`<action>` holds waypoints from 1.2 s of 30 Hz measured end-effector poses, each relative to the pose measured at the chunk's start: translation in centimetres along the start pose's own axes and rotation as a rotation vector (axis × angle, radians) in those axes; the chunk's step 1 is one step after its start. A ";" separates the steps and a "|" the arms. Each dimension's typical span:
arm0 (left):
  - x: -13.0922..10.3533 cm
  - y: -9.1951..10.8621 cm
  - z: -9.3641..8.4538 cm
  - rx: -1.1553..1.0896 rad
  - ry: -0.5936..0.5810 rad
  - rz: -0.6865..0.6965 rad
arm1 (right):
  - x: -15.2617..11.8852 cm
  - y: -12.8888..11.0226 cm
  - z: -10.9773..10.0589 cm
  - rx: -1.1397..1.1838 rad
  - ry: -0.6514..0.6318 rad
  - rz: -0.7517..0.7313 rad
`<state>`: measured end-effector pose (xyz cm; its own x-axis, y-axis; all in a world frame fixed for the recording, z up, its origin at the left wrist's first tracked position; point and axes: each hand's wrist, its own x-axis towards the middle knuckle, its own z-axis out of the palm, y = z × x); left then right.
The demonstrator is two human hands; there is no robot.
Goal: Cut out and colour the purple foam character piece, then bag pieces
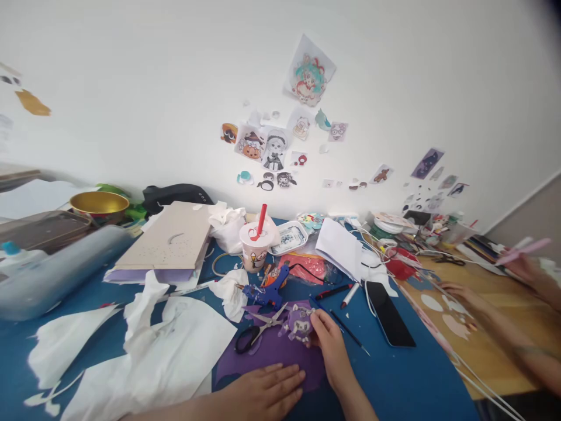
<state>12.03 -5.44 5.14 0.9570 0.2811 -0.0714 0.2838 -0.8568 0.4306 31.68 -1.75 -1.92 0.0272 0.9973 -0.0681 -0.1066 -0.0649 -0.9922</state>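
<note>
My left hand lies flat on a purple sheet, its fingers stretched out. My right hand is closed on the edge of a small purple figure with grey trim and a pale face-like front; its exact kind I cannot make out. The figure is held just above the sheet. Left of it lie black-handled scissors with their blades apart. A blue hot glue gun rests behind them, beside a crumpled white tissue.
A lidded cup with a red straw stands behind the glue gun. White cut sheets spread at left. A phone, a white marker and a thin brush lie at right. Another person's hands work at the wooden table.
</note>
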 end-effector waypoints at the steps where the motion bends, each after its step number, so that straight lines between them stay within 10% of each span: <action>1: 0.1 -0.3 0.2 -0.014 0.004 0.004 | -0.3 -0.3 -0.5 -0.085 -0.028 -0.014; 13: 0.2 1.0 -0.1 0.046 0.131 0.106 | -3.5 -1.5 -2.5 -1.170 0.028 -0.253; 22: 1.7 -1.1 3.8 0.271 0.041 -0.090 | -3.4 -1.7 -2.1 -1.121 -0.162 -0.607; 36: 1.4 -0.6 2.9 0.128 0.088 -0.114 | -2.8 -1.0 -2.4 -1.093 -0.079 -0.667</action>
<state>13.34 -5.81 2.15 0.9109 0.4113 -0.0322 0.4008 -0.8637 0.3057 34.15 -4.57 -0.95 -0.3032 0.8442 0.4420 0.7733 0.4891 -0.4035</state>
